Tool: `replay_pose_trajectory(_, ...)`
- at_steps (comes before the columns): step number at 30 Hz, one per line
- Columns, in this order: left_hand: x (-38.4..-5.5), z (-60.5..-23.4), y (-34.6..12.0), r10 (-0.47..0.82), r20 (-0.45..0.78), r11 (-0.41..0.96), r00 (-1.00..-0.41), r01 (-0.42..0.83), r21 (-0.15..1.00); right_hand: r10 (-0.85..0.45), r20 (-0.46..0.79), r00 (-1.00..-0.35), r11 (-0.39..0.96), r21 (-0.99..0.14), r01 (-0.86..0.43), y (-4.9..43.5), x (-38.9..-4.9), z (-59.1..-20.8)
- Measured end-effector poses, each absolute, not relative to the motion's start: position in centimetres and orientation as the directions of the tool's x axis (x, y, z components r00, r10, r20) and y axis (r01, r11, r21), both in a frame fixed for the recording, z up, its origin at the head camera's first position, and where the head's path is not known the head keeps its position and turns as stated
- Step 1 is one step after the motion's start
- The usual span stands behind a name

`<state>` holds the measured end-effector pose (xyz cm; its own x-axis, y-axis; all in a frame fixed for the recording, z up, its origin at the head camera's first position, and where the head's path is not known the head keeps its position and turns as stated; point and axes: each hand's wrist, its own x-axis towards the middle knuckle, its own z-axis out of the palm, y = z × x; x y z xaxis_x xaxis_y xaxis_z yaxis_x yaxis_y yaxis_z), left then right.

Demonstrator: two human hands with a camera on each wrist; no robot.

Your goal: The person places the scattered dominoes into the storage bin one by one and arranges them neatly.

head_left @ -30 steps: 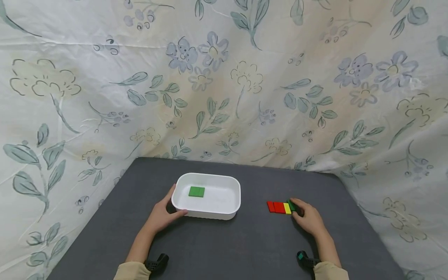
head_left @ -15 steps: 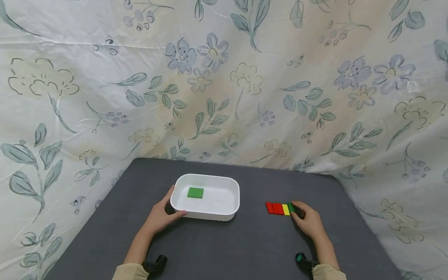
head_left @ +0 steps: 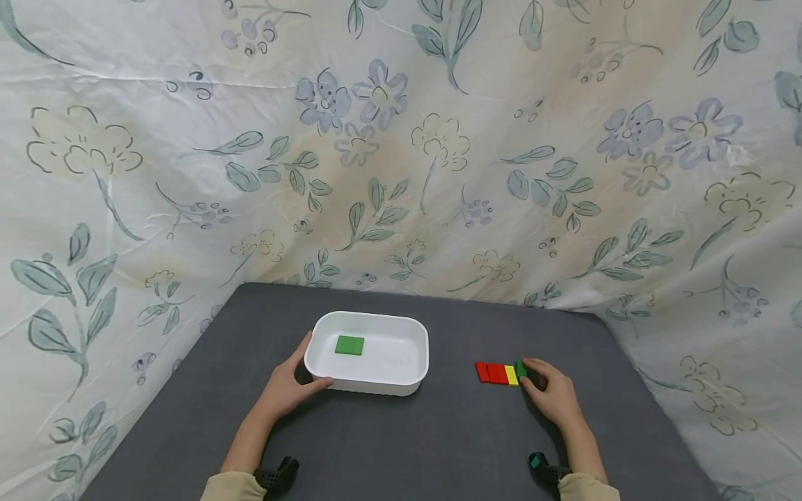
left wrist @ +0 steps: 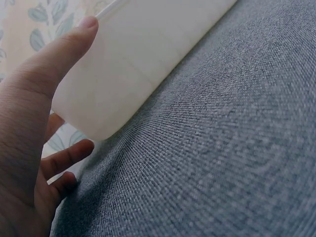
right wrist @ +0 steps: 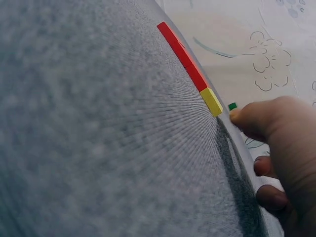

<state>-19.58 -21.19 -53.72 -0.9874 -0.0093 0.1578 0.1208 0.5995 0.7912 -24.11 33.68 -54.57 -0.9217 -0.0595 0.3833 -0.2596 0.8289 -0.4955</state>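
My left hand (head_left: pixel 291 379) grips the left end of a white plastic tub (head_left: pixel 382 387), thumb over its front wall near the rim and fingers round the left side. Two green tiles (head_left: pixel 349 345) lie side by side inside the tub, towards its left. In the left wrist view the thumb (left wrist: pixel 74 47) presses the wall. On the right, my right hand (head_left: pixel 554 396) pinches another green tile (head_left: pixel 521 369) at the end of a row. In that row are two red tiles (head_left: pixel 498 374) and a yellow tile (head_left: pixel 512 376). The right wrist view shows the green tile's corner (right wrist: pixel 232 106) above the thumb tip, apart from the yellow tile.
A dark grey cloth (head_left: pixel 407 445) covers the table. Behind it and at both sides hangs a pale floral curtain (head_left: pixel 401 174). Black bands with camera mounts (head_left: pixel 278 474) sit on both wrists.
The green tile in my right hand has tilted, showing more of its face beside the yellow tile. The head view has shifted slightly. My left hand keeps its place on the tub.
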Motion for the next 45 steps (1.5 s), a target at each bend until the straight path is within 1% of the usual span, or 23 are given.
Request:
replay_pose_trajectory(4,-19.5,-53.7,-21.3,-0.011,0.158,0.598,-0.987,0.12,0.793,-0.05,0.423,-0.905,0.815,-0.506,-0.281,33.4,-24.2,-54.0)
replay_pose_trajectory(9,-19.5,-53.8,-21.3,-0.016,0.155,0.592,-0.988,0.116,0.798,-0.059,0.481,-0.875,0.807,-0.492,-0.325,33.1,-24.2,-53.0)
replay_pose_trajectory(17,-19.4,-53.7,-21.3,-0.017,0.148,0.592,-0.989,0.109,0.798,-0.063,0.518,-0.853,0.817,-0.465,-0.343,32.8,-24.3,-52.3)
replay_pose_trajectory(25,-19.4,-53.5,-20.9,-0.005,0.151,0.579,-0.988,0.12,0.807,-0.076,0.528,-0.846,0.812,-0.459,-0.36,32.7,-24.1,-51.6)
replay_pose_trajectory(37,-19.4,-53.9,-21.0,-0.007,0.179,0.575,-0.984,0.142,0.806,-0.103,0.538,-0.836,0.804,-0.45,-0.389,32.4,-24.9,-49.6)
replay_pose_trajectory(45,-19.3,-53.9,-21.2,-0.009,0.17,0.579,-0.985,0.133,0.804,-0.114,0.513,-0.851,0.793,-0.469,-0.389,31.2,-25.2,-49.0)
